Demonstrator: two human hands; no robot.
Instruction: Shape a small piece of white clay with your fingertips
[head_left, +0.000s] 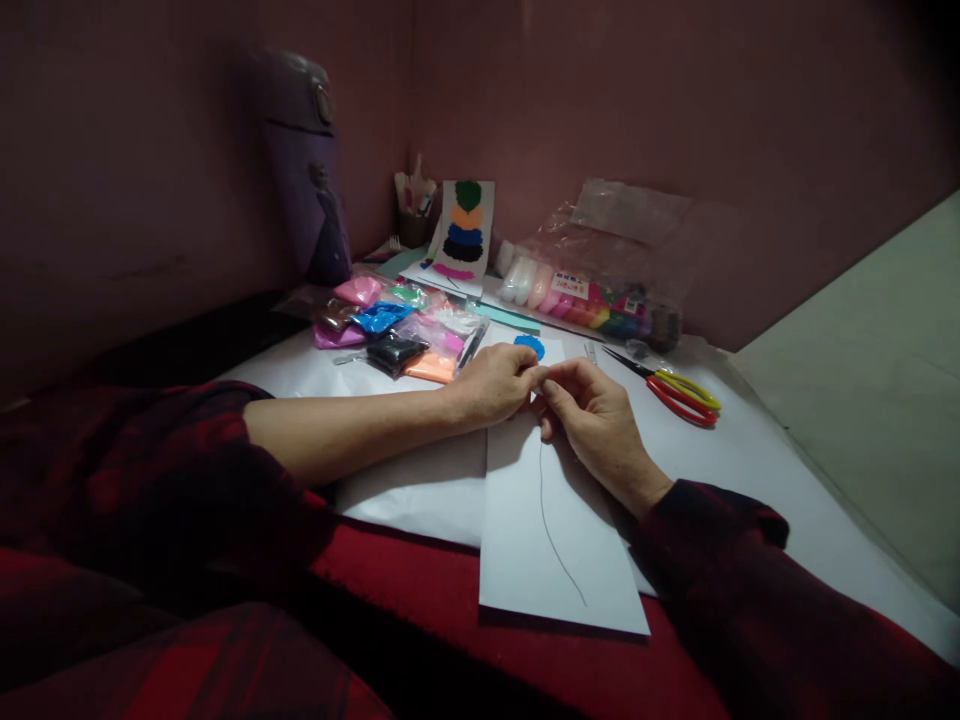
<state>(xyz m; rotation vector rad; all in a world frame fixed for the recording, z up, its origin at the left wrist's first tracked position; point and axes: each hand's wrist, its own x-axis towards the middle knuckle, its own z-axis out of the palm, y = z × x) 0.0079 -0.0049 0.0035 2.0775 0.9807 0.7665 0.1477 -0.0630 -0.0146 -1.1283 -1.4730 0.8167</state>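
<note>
The white paper sheet point(559, 570) lies lengthwise right in front of the person. Its far end is under the two hands and its near edge hangs past the large white underlay paper point(757, 470) onto the red cloth point(450, 600). One thin curved pencil line point(550, 525) runs down the sheet. One flat blue clay piece point(529, 346) sits at its far edge, just beyond the fingertips.

The left hand point(495, 385) and right hand point(594, 415) meet over the top of the sheet. Each has thumb and forefinger pinched tight and the tips touch each other. Whatever is caught between them is too small to make out. The right wrist rests on the sheet and the left forearm lies across the underlay.

Bare underlay stays open to the right of the sheet, out to one pair of scissors point(681, 393) with one red and one yellow loop, lying closed and well apart from the hands. Past them the underlay's right edge runs diagonally toward the person.

To the left and behind, room is tight. A heap of coloured clay packets point(390, 330), too overlapped to count, lies near the left hand. Behind it are one clear bag of clay sticks point(600, 290) and one propped card point(463, 235) bearing five stacked clay shapes. One purple bottle point(307, 170) and one cup of tools point(412, 215) stand against the wall corner.
</note>
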